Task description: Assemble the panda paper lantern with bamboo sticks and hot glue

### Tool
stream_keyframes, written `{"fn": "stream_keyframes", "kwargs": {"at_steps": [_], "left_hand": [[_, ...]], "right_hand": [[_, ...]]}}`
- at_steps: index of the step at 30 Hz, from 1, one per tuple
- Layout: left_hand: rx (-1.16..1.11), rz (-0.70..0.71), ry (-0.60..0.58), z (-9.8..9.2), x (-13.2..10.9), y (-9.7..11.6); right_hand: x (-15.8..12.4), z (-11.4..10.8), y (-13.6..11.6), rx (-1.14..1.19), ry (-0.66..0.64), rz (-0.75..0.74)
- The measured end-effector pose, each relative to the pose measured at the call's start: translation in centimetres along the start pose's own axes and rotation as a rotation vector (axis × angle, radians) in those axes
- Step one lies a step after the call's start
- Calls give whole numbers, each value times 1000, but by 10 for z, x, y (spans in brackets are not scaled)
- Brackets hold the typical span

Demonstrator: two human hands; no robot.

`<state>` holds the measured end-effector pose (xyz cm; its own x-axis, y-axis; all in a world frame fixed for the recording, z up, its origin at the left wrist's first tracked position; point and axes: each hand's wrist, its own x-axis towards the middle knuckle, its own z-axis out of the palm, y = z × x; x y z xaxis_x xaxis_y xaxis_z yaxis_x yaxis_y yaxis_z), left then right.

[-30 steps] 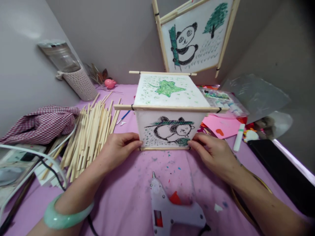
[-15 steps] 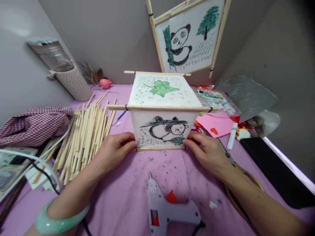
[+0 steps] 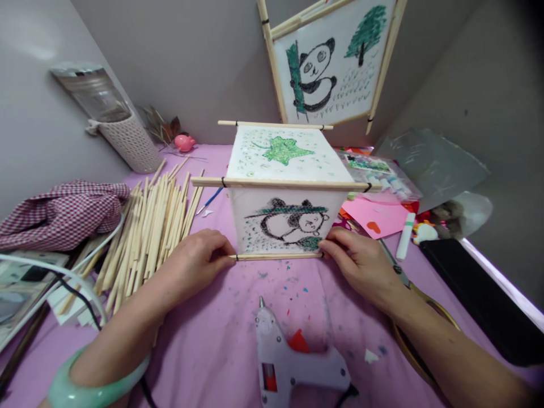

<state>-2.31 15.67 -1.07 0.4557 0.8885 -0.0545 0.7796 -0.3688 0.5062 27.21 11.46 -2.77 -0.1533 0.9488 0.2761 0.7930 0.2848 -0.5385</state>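
Observation:
A box-shaped paper lantern [image 3: 250, 224] with wooden stick edges lies on its side in the middle of the table. Its front panel bears a sideways panda drawing; a green leaf drawing [image 3: 289, 150] covers the top. With thumb and fingers, my left hand [image 3: 204, 255] pinches the left end of the lower front stick [image 3: 278, 257]. At the other end, my right hand [image 3: 359, 258] grips the lower right corner, its thumb against the paper. The lantern hides part of the fingers of both hands. Just in front lies a white glue gun [image 3: 274, 340], its nozzle pointing away from me.
Loose wooden sticks [image 3: 148, 226] are heaped on the left beside a checked cloth [image 3: 72, 212]. Scissors [image 3: 410, 283] lie under my right forearm, near a black case [image 3: 480, 300] and a glue stick [image 3: 406, 237]. A second panda lantern [image 3: 317, 85] hangs behind.
My left fingers have slid slightly left, off the paper's edge and onto the stick end. My right hand keeps its hold. The whole view has shifted slightly.

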Motion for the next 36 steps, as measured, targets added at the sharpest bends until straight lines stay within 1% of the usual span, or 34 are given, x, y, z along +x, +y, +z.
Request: {"fn": "stream_keyframes", "kwargs": {"at_steps": [6,14,23,31,34,36], "left_hand": [[76,122,28,2,1,-1],[103,156,48,3,0,-1],[44,149,67,3,0,0],[37,120,57,3,2,3],[7,93,43,3,1,3],[-21,44,26,3,0,4]], "right_hand": [[1,-1,-1,-16,-15,-14],[1,-1,-1,-14,-14,-16],[2,5,4,-20,-9,-33],[0,6,5,-43,10,-47],[1,5,6,-43,3,-47],[1,5,7,-36,-5,-43]]}}
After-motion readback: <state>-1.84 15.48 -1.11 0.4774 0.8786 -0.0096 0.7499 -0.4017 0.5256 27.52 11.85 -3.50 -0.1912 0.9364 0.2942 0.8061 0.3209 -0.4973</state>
